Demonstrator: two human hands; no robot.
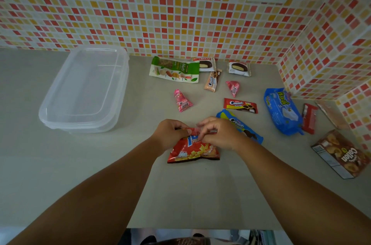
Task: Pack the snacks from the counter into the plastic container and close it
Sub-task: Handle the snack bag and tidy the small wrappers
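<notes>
In the head view, your left hand and right hand both pinch the top seam of the red potato-snack bag at lower centre, probably so it lifts flat without crushing. The plastic container sits at upper left with its lid still on, so it needs opening first. The other snacks, such as the green nuts packet and blue Cream-O pack, lie scattered right of centre.

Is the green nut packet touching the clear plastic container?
Apart. The head view shows bare grey counter between the green nut packet and the lidded clear plastic container.
</notes>
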